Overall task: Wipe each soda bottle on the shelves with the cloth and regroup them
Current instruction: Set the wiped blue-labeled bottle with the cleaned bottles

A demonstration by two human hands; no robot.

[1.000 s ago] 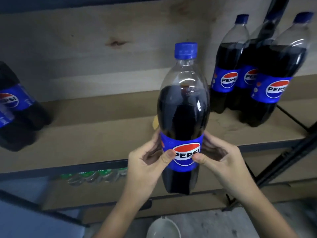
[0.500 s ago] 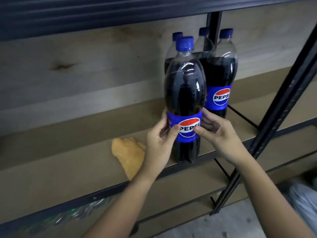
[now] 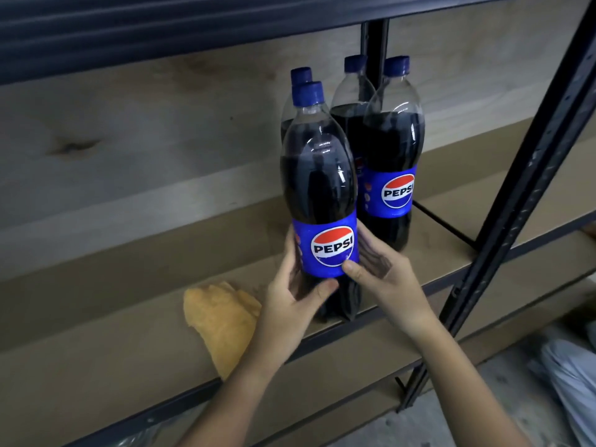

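Both hands [image 3: 292, 304] [image 3: 385, 279] grasp upright bottle [image 3: 319, 188], cap up; apparently resting on shelf [image 3: 129, 343].

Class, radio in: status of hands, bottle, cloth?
Both hands, left and right, grip front bottle, upright on shelf edge. Cloth lies left. Three bottles behind.

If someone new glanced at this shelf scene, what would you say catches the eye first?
Most striking is the front Pepsi bottle standing near the shelf edge, held low on both sides by the left hand and right hand. Three more Pepsi bottles cluster right behind it. A crumpled yellow cloth lies on the shelf, left of the hands.
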